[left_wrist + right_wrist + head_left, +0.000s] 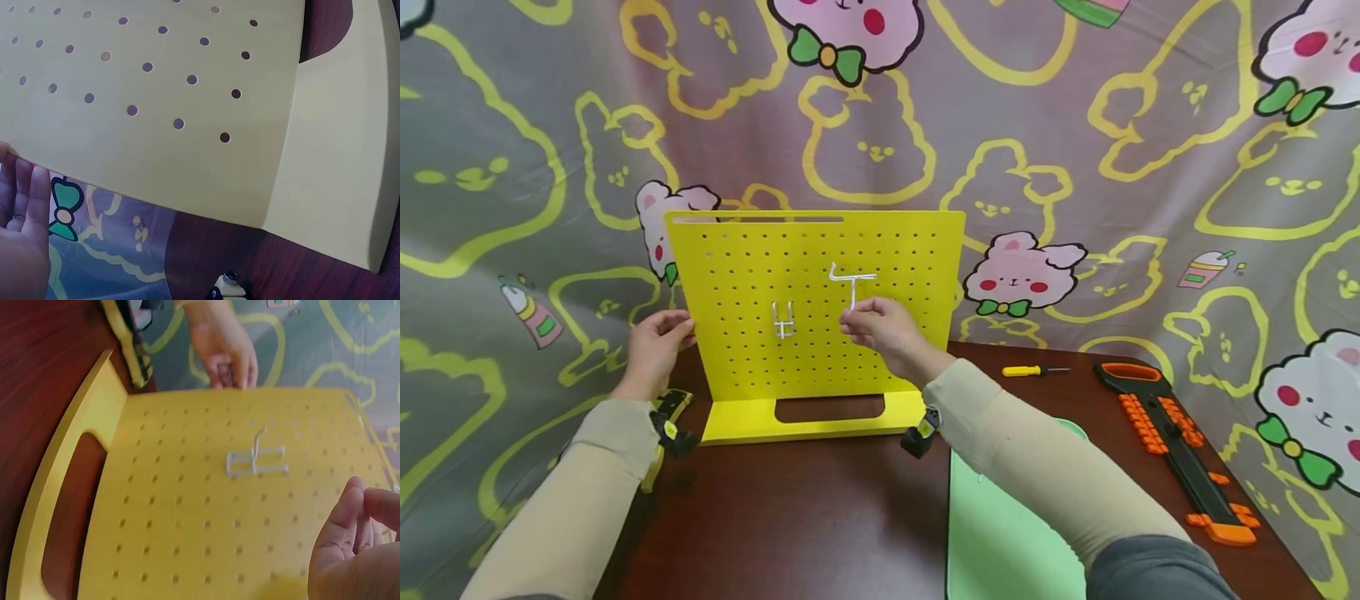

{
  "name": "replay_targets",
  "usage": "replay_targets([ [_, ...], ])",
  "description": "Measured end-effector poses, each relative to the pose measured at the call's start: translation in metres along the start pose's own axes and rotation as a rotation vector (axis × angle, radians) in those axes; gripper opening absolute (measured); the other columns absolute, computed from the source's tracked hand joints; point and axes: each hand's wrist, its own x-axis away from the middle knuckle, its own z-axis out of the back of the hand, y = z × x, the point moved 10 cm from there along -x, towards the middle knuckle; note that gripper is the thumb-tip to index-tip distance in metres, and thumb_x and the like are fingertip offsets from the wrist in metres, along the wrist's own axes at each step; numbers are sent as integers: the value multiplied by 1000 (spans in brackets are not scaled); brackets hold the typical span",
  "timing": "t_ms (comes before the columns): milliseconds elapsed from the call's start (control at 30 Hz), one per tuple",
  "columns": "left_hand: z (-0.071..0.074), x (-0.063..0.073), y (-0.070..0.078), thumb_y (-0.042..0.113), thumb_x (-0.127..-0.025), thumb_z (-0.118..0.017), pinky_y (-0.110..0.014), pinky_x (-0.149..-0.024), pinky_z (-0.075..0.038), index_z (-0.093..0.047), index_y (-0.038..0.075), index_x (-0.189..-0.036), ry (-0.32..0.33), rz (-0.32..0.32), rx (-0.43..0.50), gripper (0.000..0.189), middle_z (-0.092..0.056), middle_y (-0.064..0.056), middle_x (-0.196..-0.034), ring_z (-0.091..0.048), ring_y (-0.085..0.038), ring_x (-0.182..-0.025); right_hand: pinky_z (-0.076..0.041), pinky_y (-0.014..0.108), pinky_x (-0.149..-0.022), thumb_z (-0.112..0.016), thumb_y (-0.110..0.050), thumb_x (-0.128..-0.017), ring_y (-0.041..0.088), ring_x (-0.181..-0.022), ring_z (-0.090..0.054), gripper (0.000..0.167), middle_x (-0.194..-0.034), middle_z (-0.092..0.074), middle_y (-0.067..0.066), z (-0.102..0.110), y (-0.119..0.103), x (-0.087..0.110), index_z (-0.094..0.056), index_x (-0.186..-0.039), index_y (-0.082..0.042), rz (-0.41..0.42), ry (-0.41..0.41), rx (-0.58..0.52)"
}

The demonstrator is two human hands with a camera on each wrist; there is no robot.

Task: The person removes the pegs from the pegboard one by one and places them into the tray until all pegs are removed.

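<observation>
Yellow-handled screwdriver (1022,371), blk/orange tool (1185,460) & lt-green mat (1000,533) on dk-brown tbl (790,517), cartoon-print curtain (880,179) behind

Bench (775,533) is dark reddish-brown. Yellow pegboard (816,320) stands upright on its base toward the back. Right of it: yellow-handled screwdriver (1022,371), then black-and-orange tool (1186,460). Green panel (1000,537) front right. Yellow-and-black tool (653,473) left, partly hidden.

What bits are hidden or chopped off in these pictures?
Head view: lower end of the held white hook, covered by the right hand.
Head view: part of the black-and-yellow tool, behind the left sleeve.
Head view: near end of the green mat, past the bottom edge.
Left wrist view: part of the left hand, past the left edge.
</observation>
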Motion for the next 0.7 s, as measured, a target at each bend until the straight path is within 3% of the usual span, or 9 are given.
replay_targets([
  [133,-1,1,0,16,-107,-59,-28,-96,-56,-60,4,-129,-9,1,-3,25,-57,2,-110,-60,-9,-95,-57,23,-76,-62,-5,-104,19,-89,-66,6,-108,-67,17,31,4,11,-59,-106,0,-14,48,31],
  [367,0,3,3,15,-106,-59,-20,-88,-56,-60,3,-129,-10,-14,7,26,-57,4,-107,-60,-7,-92,-57,23,-82,-62,-8,-105,20,-93,-64,11,-121,-63,24,86,14,32,-59,-111,0,-54,142,61],
  [700,-1,4,4,14,-107,-59,-12,-80,-54,-62,7,-124,-19,-20,29,19,-57,3,-106,-59,-8,-92,-57,21,-81,-59,-8,-106,14,-89,-64,13,-104,-66,9,139,26,65,-55,-113,2,-75,176,63],
])
